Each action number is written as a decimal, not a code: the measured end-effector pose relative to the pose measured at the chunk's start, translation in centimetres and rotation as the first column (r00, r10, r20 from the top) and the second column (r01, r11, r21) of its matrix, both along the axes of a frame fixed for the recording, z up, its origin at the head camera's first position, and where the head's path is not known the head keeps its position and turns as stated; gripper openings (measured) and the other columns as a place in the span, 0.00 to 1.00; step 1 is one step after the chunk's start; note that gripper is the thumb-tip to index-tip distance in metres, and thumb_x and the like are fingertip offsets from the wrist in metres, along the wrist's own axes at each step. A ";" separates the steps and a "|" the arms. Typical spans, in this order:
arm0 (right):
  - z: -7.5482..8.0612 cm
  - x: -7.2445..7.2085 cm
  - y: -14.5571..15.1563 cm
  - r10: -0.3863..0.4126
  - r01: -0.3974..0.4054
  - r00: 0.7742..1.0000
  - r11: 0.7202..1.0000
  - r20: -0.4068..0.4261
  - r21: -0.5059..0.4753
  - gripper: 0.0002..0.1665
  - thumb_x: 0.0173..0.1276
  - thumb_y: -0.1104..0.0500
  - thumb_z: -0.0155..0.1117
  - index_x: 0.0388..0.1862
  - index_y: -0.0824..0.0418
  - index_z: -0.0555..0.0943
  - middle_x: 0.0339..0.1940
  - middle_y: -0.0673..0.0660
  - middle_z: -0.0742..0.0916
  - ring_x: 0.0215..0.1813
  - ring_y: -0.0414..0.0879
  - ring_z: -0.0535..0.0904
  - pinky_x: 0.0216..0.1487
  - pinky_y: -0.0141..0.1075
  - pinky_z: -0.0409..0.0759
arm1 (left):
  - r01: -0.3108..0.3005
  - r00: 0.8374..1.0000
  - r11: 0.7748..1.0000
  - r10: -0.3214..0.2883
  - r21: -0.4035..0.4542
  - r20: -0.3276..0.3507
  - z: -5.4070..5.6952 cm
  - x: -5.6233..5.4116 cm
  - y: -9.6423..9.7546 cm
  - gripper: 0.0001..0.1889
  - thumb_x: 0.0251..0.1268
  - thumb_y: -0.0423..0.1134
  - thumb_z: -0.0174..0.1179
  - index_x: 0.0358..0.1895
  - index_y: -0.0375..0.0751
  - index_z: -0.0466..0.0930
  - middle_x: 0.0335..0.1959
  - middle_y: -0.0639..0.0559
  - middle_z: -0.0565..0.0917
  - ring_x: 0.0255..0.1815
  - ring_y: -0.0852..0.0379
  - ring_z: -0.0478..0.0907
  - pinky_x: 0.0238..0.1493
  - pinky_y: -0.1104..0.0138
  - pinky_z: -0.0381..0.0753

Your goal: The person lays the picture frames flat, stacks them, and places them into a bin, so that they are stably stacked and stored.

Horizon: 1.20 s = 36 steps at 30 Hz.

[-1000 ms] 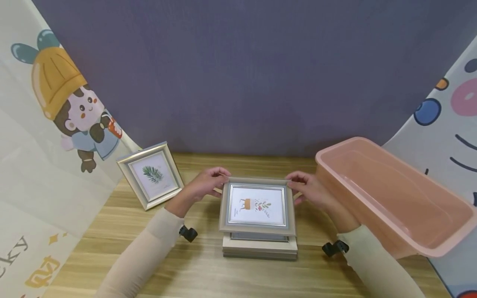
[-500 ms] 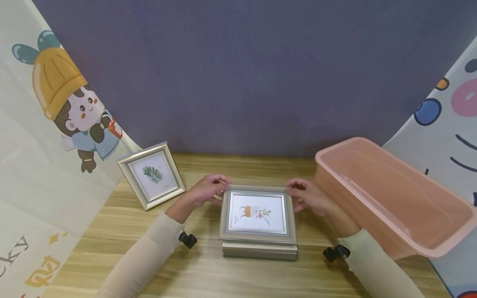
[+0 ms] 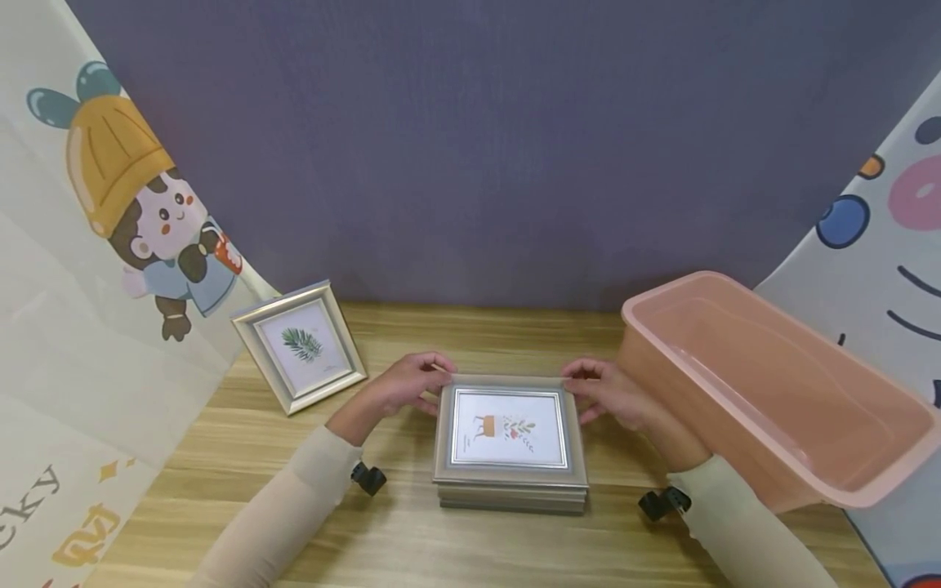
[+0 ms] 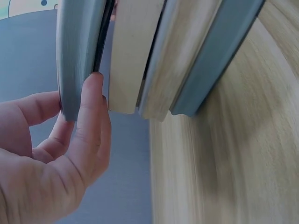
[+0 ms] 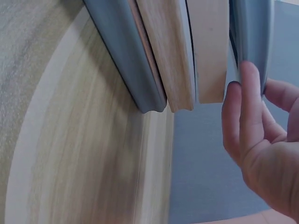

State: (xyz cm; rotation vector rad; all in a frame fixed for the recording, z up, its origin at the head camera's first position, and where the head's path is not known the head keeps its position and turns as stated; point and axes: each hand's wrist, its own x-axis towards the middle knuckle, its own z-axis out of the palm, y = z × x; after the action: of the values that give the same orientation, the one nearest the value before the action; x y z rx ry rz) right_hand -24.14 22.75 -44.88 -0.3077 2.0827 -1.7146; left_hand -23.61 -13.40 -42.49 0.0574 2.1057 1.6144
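Observation:
A silver-grey picture frame [image 3: 509, 476] with a plant-in-orange-pot print lies face up over a stack of frames [image 3: 512, 500]. My left hand [image 3: 415, 382] pinches its far left corner. At the far right corner, my right hand [image 3: 608, 392] pinches it the same way. In the left wrist view, thumb and fingers [image 4: 88, 112] hold the top frame's edge, with a narrow gap between it and the pale frame [image 4: 133, 60] beneath. The right wrist view shows fingers [image 5: 251, 102] under the top frame [image 5: 254, 37], and several stacked frames beside it.
Another picture frame [image 3: 343, 335] with a green leaf print stands tilted at the back left. A pink plastic bin [image 3: 706, 392] stands on the right of the wood-grain table [image 3: 500, 331]. A dark blue-grey backdrop [image 3: 485, 163] rises behind.
Both hands have lowered the plant-print frame toward me and down onto the stack, covering the frame face that showed beneath it. The leaf-print frame and bin have stayed put.

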 end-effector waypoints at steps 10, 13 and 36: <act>0.0 0.1 -0.1 -0.013 0.013 1.000 0.997 -0.002 0.081 0.21 0.74 0.62 0.62 0.59 0.75 0.75 0.45 0.62 0.80 0.38 0.48 0.85 0.33 0.45 0.90 | 0.024 0.999 0.997 -0.026 -0.071 -0.024 -0.4 0.1 -0.1 0.13 0.74 0.40 0.59 0.56 0.40 0.80 0.45 0.48 0.80 0.44 0.53 0.78 0.43 0.54 0.90; 0.1 0.1 0.0 -0.007 0.008 1.000 0.994 -0.009 0.109 0.21 0.74 0.61 0.62 0.58 0.74 0.76 0.45 0.62 0.80 0.38 0.47 0.84 0.33 0.44 0.90 | 0.030 0.998 0.996 -0.035 -0.086 -0.047 -0.6 0.1 -0.1 0.12 0.75 0.41 0.58 0.55 0.40 0.80 0.45 0.49 0.80 0.43 0.54 0.77 0.49 0.48 0.88; -1.3 -0.1 -0.2 -0.009 0.011 1.000 0.989 -0.013 0.151 0.18 0.75 0.61 0.62 0.57 0.72 0.77 0.43 0.59 0.79 0.36 0.46 0.82 0.34 0.41 0.90 | 0.052 0.995 0.995 -0.059 -0.082 -0.083 -1.2 0.3 -0.1 0.11 0.75 0.38 0.59 0.53 0.37 0.81 0.41 0.49 0.80 0.41 0.55 0.77 0.50 0.48 0.87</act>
State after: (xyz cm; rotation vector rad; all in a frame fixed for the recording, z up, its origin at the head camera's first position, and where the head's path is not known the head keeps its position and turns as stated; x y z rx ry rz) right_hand -24.20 22.59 -46.16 -0.2622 2.2111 -1.5534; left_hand -23.32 -13.53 -43.71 0.1602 2.2111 1.5183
